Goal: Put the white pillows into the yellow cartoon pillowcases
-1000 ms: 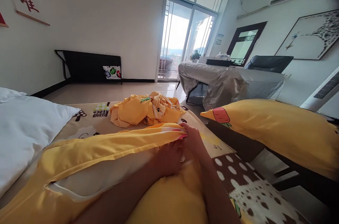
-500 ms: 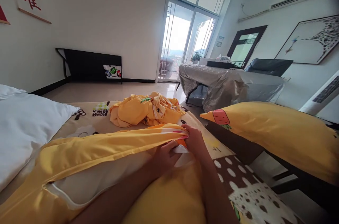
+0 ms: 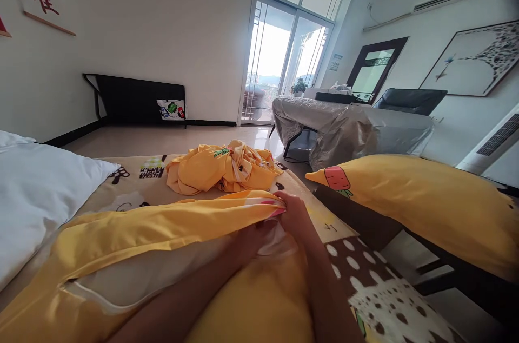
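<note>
A yellow pillowcase (image 3: 170, 224) lies across a white pillow (image 3: 133, 278), whose side shows through the long opening. At the far right corner of the case, my right hand (image 3: 292, 212) is closed on the bunched edge, where pink and white print shows. My left hand (image 3: 259, 236) reaches inside the opening just below it, with a white corner of the pillow against it. Its fingers are mostly covered by cloth, but it appears closed on that corner. More yellow fabric (image 3: 251, 299) bulges between my forearms.
A crumpled yellow cloth (image 3: 219, 167) lies beyond my hands on the patterned blanket (image 3: 312, 210). On the left rests a white pillow (image 3: 48, 186); on the right, a yellow pillow (image 3: 421, 202) with a carrot print. A plastic-covered desk (image 3: 340, 126) stands farther back.
My left hand has pushed farther into the case beside the corner, and its fingers are now more covered. My right hand keeps its hold with little movement.
</note>
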Demonstrator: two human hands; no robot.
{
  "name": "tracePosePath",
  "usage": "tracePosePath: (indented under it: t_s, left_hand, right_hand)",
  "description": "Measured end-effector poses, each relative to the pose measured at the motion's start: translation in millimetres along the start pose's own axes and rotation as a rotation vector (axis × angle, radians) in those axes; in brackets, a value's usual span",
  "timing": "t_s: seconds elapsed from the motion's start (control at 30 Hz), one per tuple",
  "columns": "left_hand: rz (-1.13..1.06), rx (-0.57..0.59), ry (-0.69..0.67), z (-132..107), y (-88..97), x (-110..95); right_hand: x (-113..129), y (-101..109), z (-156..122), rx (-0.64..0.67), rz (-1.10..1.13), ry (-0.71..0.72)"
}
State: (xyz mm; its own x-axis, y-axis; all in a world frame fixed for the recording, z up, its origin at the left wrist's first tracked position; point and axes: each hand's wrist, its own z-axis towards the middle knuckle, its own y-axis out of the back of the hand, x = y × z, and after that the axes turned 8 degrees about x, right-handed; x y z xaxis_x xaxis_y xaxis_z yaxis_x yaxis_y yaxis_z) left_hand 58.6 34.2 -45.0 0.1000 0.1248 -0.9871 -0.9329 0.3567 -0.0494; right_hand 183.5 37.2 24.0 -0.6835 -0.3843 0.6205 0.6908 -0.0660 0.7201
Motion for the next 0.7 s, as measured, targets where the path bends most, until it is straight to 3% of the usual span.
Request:
tracePosePath:
  t_s: [0.17,0.37,0.7]
  left_hand:
    - [0.035,-0.107,0.001,10.6,-1.5,2.5]
    - [0.070,-0.063,-0.002,8.8,-1.6,-0.8]
    - [0.131,-0.103,0.038,8.7,0.9,-4.4]
  right_hand:
    - [0.4,-1.0,0.8,0.017,-0.003,-0.025]
    - [1.0,-0.4,-0.4,0.010,0.041,-0.034]
    - [0.5,0.0,-0.3,0.006,0.057,-0.057]
